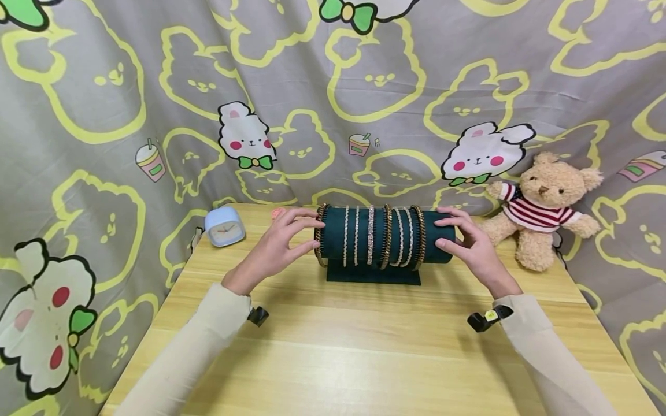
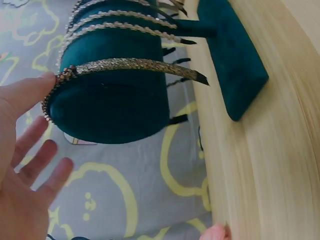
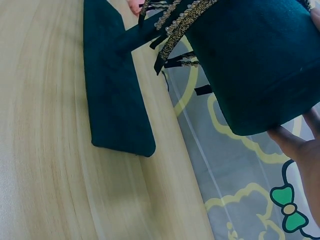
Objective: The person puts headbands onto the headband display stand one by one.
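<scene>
A dark green velvet headband stand [image 1: 437, 231] bears several headbands around its thick horizontal roll. Some bands are slim and pale, others wider with gold and black beads. At the roll's left end my left hand [image 1: 286, 231] holds the outermost beaded headband [image 2: 125, 66] between thumb and fingertips, its other fingers spread beside the roll's end. My right hand [image 1: 470, 245] grips the roll's right end, thumb on the near side and fingers over the top; much of this hand is out of the right wrist view. Below the roll, the stand's flat base [image 3: 117, 100] sits on the table.
A blue clock [image 1: 225, 226] stands at the table's back left. A teddy bear [image 1: 543, 202] in a striped sweater sits at the back right. Behind the light wooden table [image 1: 333, 352] hangs a patterned grey curtain [image 1: 291, 75]. Something small and pink [image 1: 277, 213] is partly hidden behind my left hand.
</scene>
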Demonstrator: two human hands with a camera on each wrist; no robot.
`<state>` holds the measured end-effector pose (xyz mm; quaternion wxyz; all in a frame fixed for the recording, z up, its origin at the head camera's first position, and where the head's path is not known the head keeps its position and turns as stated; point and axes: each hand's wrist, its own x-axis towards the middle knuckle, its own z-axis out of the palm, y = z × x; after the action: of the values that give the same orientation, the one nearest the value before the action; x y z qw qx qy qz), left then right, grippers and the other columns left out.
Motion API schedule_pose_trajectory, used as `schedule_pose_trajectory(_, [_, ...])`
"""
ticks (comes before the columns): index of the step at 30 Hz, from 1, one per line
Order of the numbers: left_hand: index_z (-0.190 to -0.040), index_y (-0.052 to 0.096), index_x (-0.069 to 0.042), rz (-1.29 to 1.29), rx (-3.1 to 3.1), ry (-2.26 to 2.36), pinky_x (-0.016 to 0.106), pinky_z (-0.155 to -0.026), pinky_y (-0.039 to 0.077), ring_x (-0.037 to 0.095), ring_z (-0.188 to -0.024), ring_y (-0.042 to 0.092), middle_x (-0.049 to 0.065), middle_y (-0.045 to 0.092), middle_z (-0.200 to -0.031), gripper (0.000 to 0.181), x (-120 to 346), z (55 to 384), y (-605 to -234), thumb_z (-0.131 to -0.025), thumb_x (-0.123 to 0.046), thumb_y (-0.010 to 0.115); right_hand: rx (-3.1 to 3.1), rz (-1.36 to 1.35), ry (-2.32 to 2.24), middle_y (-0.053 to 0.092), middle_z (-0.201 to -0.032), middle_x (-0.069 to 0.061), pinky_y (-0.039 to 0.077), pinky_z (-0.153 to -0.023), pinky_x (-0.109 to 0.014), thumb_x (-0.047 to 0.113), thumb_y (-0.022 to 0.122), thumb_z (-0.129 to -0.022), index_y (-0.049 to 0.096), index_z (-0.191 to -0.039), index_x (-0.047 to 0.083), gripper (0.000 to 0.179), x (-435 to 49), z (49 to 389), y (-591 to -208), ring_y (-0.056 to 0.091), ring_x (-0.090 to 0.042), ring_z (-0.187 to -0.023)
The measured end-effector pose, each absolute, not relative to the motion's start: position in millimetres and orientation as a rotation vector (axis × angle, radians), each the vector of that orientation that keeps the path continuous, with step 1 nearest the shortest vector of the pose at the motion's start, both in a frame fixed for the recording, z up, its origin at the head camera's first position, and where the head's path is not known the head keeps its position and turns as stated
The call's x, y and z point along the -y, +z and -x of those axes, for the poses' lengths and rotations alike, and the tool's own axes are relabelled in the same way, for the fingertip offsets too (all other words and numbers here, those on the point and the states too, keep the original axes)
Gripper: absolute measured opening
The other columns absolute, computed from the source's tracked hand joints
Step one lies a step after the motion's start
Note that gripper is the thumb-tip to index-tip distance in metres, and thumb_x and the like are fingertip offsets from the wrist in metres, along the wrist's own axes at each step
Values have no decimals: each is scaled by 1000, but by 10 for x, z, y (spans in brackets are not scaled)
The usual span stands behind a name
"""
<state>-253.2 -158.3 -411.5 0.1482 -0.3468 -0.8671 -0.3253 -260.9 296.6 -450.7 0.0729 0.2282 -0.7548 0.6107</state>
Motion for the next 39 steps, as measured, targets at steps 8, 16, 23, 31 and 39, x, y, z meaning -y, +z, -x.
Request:
schedule_pose_trajectory(8, [-129, 79, -14, 1188, 2321, -683, 52, -121, 48, 34, -149, 53, 12, 60, -156, 33, 1603, 2546, -4153, -96, -18, 85, 2266, -690, 1831, 42, -166, -11, 55, -98, -14, -8, 68, -102, 65, -137, -6, 34, -2966, 2608, -4501, 43, -15, -149])
schedule_pose_trajectory(16, [-129, 79, -13, 1239, 2293, -620, 50, -118, 52, 33, -151, 52, 11, 61, -156, 35, 1595, 2556, -4186, -95, -17, 86, 2266, -693, 1827, 43, -166, -8, 55, -98, -14, -9, 67, -102, 65, -137, -5, 35, -2973, 2611, -4505, 43, -15, -149])
schedule_pose_trajectory(23, [-130, 78, -12, 1256, 2301, -633, 45, -121, 49, 30, -153, 51, 11, 60, -157, 33, 1530, 2566, -4185, -98, -18, 83, 2267, -690, 1828, 43, -165, -7, 55, -98, -15, -8, 68, -102, 65, -137, -5, 35, -2978, 2613, -4514, 42, -15, -149])
schedule_pose_trajectory(31, [-131, 77, -14, 1293, 2297, -613, 41, -123, 47, 27, -152, 52, 9, 58, -159, 32, 1432, 2591, -4208, -101, -22, 81, 2257, -695, 1843, 44, -165, -6, 56, -98, -15, -9, 68, -102, 65, -136, -6, 35, -2974, 2612, -4522, 44, -15, -148])
schedule_pose_trajectory(39, [-131, 77, -15, 1299, 2286, -608, 41, -124, 46, 27, -153, 51, 8, 59, -159, 31, 1370, 2589, -4198, -101, -23, 81, 2247, -705, 1853, 42, -165, -10, 56, -98, -15, -10, 67, -102, 65, -136, -6, 35, -2981, 2617, -4525, 45, -16, -147])
